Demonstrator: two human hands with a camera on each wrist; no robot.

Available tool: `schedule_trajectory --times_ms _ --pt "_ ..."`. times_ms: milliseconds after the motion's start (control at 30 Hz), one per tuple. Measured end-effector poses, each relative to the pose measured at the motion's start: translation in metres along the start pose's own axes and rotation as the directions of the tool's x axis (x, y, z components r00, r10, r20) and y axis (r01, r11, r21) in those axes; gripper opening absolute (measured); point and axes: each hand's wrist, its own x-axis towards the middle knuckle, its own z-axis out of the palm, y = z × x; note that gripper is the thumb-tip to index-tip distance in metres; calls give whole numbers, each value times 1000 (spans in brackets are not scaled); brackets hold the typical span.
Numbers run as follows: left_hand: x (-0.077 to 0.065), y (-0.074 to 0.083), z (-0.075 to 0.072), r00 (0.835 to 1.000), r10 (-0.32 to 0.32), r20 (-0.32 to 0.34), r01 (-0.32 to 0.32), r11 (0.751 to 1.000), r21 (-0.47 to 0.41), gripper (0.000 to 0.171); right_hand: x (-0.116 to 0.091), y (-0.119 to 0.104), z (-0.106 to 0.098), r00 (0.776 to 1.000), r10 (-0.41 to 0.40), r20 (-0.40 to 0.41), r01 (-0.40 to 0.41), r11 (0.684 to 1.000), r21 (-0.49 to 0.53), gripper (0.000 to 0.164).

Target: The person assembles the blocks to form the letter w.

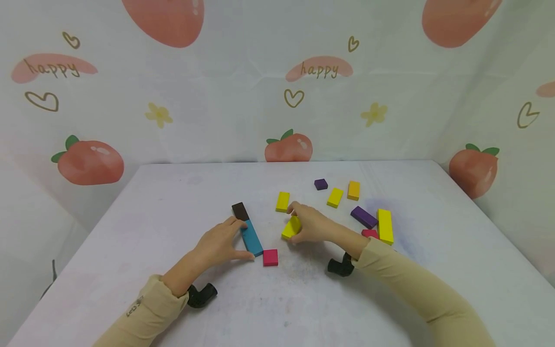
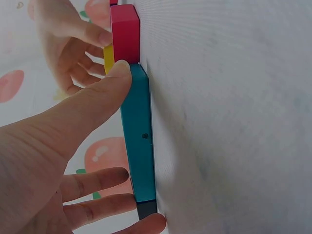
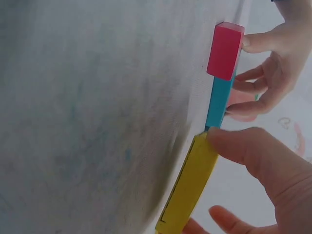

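A long blue block [image 1: 253,240] lies slanted on the table, its far end against a dark brown block [image 1: 240,211]. A red block [image 1: 270,258] sits by its near end. My left hand [image 1: 218,244] rests along the blue block with fingers spread; in the left wrist view its thumb touches the end near the red block, and its fingertips lie by the other end and the dark block. To the right, my right hand [image 1: 315,224] pinches a yellow block [image 3: 187,187] between thumb and fingers, low at the table. Its fingers are partly hidden behind that block.
Just beyond the right hand lies another yellow block [image 1: 283,201]. Farther right are a small purple block [image 1: 321,184], a yellow block [image 1: 335,197], an orange block [image 1: 353,190], a longer purple block [image 1: 363,217], a long yellow block [image 1: 385,226] and a red block [image 1: 370,233].
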Motion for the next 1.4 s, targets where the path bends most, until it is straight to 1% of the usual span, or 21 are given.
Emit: schedule_trajectory --times_ms 300,467,800,1033,1400 --pt "1 0 0 1000 -10 9 10 1000 0 76 -4 1 3 998 -59 30 57 997 53 61" --pt "1 0 0 1000 -10 10 10 1000 1 76 -4 -1 5 995 -86 40 84 995 54 61" --pt "1 0 0 1000 -13 9 13 1000 5 76 -5 -6 9 993 -90 73 85 994 64 60" --pt "2 -1 1 1000 -13 8 13 1000 4 76 -5 -6 10 992 -104 77 100 993 55 60" --pt "2 -1 1 1000 -10 4 10 1000 2 76 -6 -7 12 991 -106 84 102 994 51 59"
